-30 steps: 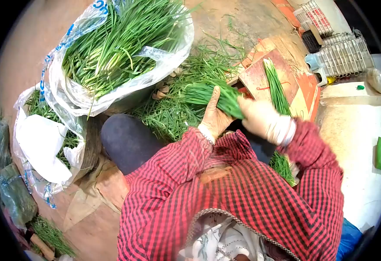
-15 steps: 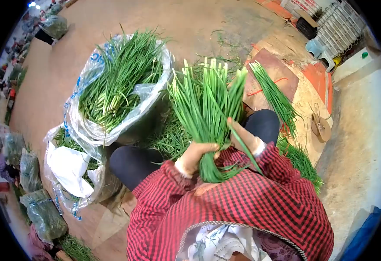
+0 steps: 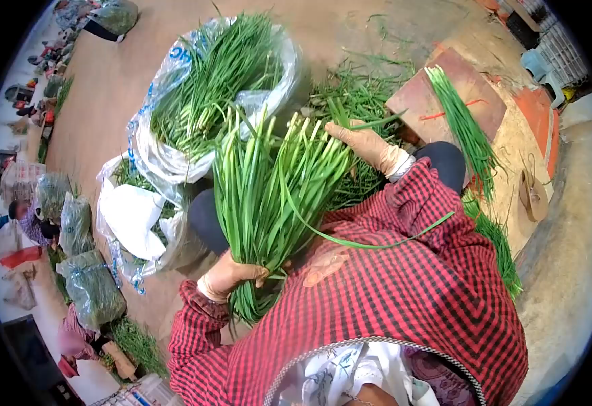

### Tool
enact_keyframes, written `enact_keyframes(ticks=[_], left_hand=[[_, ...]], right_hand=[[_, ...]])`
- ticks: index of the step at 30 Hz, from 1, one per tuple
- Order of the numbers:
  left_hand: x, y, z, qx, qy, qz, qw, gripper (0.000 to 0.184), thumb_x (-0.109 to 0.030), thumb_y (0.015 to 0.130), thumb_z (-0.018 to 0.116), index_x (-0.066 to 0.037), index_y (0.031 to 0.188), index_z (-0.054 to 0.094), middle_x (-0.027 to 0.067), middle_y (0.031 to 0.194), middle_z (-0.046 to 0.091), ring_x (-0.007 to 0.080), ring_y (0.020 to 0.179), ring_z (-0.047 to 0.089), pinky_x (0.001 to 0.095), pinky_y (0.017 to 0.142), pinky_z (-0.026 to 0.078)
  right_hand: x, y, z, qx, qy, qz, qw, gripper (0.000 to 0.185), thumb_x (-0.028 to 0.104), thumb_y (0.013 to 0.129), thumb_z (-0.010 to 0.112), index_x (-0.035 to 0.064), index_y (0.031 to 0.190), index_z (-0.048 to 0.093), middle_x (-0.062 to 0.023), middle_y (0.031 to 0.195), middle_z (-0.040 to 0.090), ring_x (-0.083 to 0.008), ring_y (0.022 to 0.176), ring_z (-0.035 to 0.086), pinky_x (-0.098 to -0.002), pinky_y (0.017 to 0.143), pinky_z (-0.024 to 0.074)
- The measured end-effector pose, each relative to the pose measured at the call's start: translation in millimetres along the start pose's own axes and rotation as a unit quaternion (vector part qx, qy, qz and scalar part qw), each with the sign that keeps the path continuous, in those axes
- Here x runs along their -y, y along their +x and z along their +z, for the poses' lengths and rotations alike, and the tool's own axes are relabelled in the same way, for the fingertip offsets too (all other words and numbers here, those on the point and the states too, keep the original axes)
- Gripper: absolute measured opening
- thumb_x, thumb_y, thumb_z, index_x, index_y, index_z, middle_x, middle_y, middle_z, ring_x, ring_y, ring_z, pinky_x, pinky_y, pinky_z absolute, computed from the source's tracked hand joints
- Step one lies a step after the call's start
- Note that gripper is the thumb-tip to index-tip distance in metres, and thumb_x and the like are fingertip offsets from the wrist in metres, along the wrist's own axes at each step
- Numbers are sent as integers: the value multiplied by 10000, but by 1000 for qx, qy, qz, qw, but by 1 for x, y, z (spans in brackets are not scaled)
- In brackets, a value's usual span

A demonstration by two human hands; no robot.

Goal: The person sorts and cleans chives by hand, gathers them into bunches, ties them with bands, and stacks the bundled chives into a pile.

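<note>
A large fanned bunch of long green stalks stands upright over my lap, pale cut ends at the top. Wrapped round its leafy lower part is my left hand, in a light glove. My right hand, also gloved, is closed at the upper right edge of the bunch, with a green leaf at its fingers. One long loose leaf curves out across my checked clothing. On a reddish board lies a smaller bunch of stalks.
A plastic bag of stalks stands at the upper left, another bag with white plastic below it. Loose green scraps cover the ground ahead. More stalks lie right. Filled bags and people are at far left.
The bunch has moved left with my left hand, its stalks still upright. My right hand has risen from the lower stalks to the top right edge. The view has shifted, moving the surroundings rightward.
</note>
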State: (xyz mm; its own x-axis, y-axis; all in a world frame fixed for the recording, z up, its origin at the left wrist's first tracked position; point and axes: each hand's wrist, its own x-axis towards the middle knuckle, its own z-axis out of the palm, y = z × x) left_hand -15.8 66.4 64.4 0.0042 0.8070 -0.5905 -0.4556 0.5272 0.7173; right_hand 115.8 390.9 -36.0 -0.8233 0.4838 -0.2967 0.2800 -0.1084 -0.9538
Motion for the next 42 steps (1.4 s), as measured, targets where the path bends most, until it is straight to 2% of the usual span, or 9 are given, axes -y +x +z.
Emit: enact_keyframes(ticks=[3,5,12,14,17,27,33,37,42], left_hand=[[36,-9,-1,16,-109,-30,993,334,24,765,661,62,1091,600,197,984,678,161,586,547,278,549,454],[58,-13,3,-19,-215,-50,975,378,54,743,656,67,1116,592,204,999,675,176,585,548,306,564,468],[82,-20,1,-89,-252,-62,962,430,14,753,649,60,1174,573,119,849,660,174,634,571,289,612,469],[93,-17,-6,-75,-264,-34,961,469,-33,744,631,81,1196,575,108,822,670,166,644,569,286,641,472],[88,-10,-5,-97,-217,-37,971,477,-41,745,636,87,1200,576,102,826,663,150,632,549,271,617,448],[75,-3,2,-47,-155,-23,987,421,-39,756,659,63,1155,568,145,899,663,156,590,565,269,540,455],[86,-8,-4,-53,-215,7,975,437,-37,746,676,70,1154,564,170,896,664,168,577,561,267,547,465],[81,-16,-3,-50,-290,5,956,513,-7,734,691,100,1206,520,247,997,651,178,578,571,276,559,490],[99,-17,-20,-52,-345,42,936,567,-2,751,671,111,1266,462,314,1080,623,185,602,590,250,550,494]], right_hand=[[-42,9,-9,70,-118,-79,987,321,365,971,525,64,954,637,15,730,542,-119,712,510,-303,641,441],[-41,10,-23,22,-61,82,995,338,381,958,570,59,1030,646,-12,800,613,-89,694,542,-256,621,458],[-25,26,-140,-270,92,66,956,405,502,899,593,118,975,697,-3,708,562,-138,601,497,-305,569,419],[2,10,-133,-174,-284,148,931,436,479,867,628,104,1084,678,-56,745,625,-198,710,584,-345,670,465],[14,-11,-82,-54,-516,-175,837,563,387,836,659,117,1315,536,-139,1059,652,-302,929,650,-346,844,507],[28,-10,50,164,-462,-341,802,295,191,837,658,181,1131,657,-74,847,688,-255,699,663,-353,651,537],[27,4,18,148,21,-131,980,178,197,973,526,55,1030,618,-60,807,690,-157,735,676,-273,669,553],[28,4,-38,-58,12,-51,997,285,271,996,487,2,991,580,-99,841,683,-161,757,679,-263,651,553],[20,-42,-30,115,-127,143,975,763,271,899,644,18,1467,202,-219,1327,489,-157,766,655,-251,589,543]])
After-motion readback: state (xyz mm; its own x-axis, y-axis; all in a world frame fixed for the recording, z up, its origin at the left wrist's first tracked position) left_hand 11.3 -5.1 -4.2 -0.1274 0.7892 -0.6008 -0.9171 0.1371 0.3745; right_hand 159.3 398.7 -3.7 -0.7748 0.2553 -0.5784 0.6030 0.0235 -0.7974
